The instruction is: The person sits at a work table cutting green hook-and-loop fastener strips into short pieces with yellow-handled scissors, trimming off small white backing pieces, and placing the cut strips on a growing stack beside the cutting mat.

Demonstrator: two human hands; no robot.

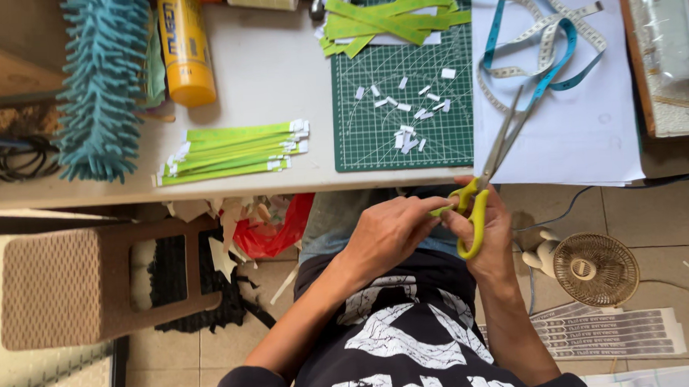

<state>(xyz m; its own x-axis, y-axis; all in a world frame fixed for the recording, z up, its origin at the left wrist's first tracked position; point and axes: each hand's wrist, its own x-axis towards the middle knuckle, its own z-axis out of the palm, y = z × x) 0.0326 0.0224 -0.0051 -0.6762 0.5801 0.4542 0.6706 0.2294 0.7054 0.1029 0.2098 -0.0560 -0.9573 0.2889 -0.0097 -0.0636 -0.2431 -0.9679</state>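
The scissors [488, 182] are held in the right hand [487, 230], the fingers closed through the yellow-green handles, and the long blades are seen slightly parted, pointing up and away over the table edge. The left hand [391, 230] is pressed close beside it, its fingertips pinched shut on a small green strip [441, 210] right at the handles; how much of the strip is held cannot be told, since most of it is hidden by the fingers. Both hands are kept below the table edge, above the lap.

Just beyond the blade tips, a white sheet [579, 124] is spread on the table [272, 74], with a coiled tape measure [545, 41] lying on it. To its left a green cutting mat [373, 131] is strewn with small white scraps [407, 115], and a loose heap of green strips [392, 20] lies at its far edge. Further left, a neat stack of strips with white ends [232, 152] is laid out, near a yellow bottle [183, 46] and a teal duster [100, 84].

A nick to the left fingertips is judged the chief risk, since they are held so near the blades. A crooked cut could follow if the short strip slips in the pinch. The tape measure could also be snagged by the tips.
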